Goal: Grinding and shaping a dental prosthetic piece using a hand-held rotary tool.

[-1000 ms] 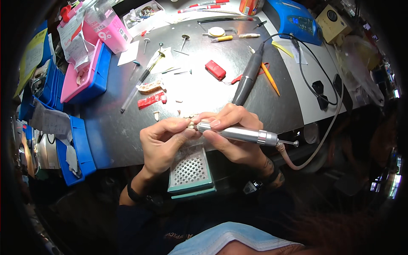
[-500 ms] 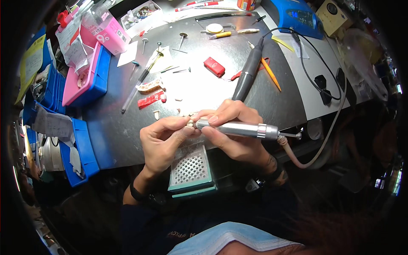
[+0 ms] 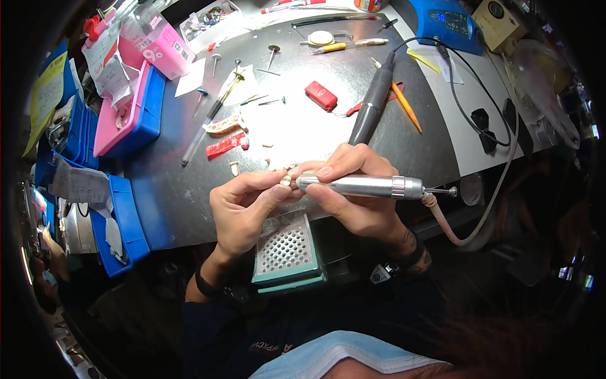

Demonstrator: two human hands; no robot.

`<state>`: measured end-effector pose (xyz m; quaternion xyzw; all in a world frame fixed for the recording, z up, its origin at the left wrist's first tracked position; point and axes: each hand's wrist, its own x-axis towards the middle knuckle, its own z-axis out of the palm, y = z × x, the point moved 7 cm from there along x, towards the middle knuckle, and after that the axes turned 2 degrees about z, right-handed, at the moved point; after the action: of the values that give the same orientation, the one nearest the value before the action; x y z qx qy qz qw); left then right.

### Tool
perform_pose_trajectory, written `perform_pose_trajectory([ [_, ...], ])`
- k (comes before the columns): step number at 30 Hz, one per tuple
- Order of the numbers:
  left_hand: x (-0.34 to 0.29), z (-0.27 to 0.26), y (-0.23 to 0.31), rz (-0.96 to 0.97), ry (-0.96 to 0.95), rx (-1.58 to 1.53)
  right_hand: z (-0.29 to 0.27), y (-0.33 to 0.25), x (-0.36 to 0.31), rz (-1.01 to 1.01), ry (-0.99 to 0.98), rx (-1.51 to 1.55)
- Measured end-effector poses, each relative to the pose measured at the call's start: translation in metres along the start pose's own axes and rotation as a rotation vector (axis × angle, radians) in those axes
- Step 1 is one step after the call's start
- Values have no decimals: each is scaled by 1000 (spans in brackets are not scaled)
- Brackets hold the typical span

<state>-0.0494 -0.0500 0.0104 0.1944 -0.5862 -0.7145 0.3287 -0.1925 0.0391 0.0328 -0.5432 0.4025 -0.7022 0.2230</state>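
Observation:
Between the thumb and fingers of my left hand (image 3: 243, 205) is a small cream-white piece (image 3: 286, 180) that looks like a dental crown. My right hand (image 3: 363, 215) grips a silver rotary handpiece (image 3: 379, 186), its nose pointing left at the piece. The tip and the contact point are hidden by my fingers. A pale hose (image 3: 464, 241) loops from the handpiece's rear end. Just beyond my fingertips, several small whitish pieces (image 3: 267, 145) lie on the dark bench (image 3: 170, 208). Below my hands sits a perforated grille (image 3: 285, 247) with a green edge.
A dark handpiece (image 3: 375, 101), a red fob (image 3: 321, 96) and an orange tool (image 3: 409, 110) lie beyond my right hand. Blue bins (image 3: 118, 221) line the left. A blue control box (image 3: 445, 25) stands far right. Another person's arm (image 3: 57, 256) seems to show at the left edge.
The silver handpiece has shifted slightly right, its rear end rising a little. The cream-white piece now shows a rounder face. Both hands keep their hold.

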Motion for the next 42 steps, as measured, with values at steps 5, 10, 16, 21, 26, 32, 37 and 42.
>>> perform_pose_trajectory([
  [5,1,2,0,-19,-10,3,-1,-1,1,48,5,45],
  [10,0,-2,-3,-52,46,65,-3,3,-4,102,131,336],
  [16,3,-26,-23,-103,185,253,-7,5,-2,48,3,-26],
  [21,1,-37,-27,-19,154,179,-3,0,-1,48,23,123],
  [26,1,-45,-32,-35,151,125,-2,6,-2,191,29,242],
  [32,1,-44,-26,-8,104,211,3,8,-1,300,22,472],
  [37,1,-36,-24,25,111,136,-2,7,1,244,16,394],
  [42,1,-29,-23,-31,162,90,-3,6,2,201,-1,324],
])
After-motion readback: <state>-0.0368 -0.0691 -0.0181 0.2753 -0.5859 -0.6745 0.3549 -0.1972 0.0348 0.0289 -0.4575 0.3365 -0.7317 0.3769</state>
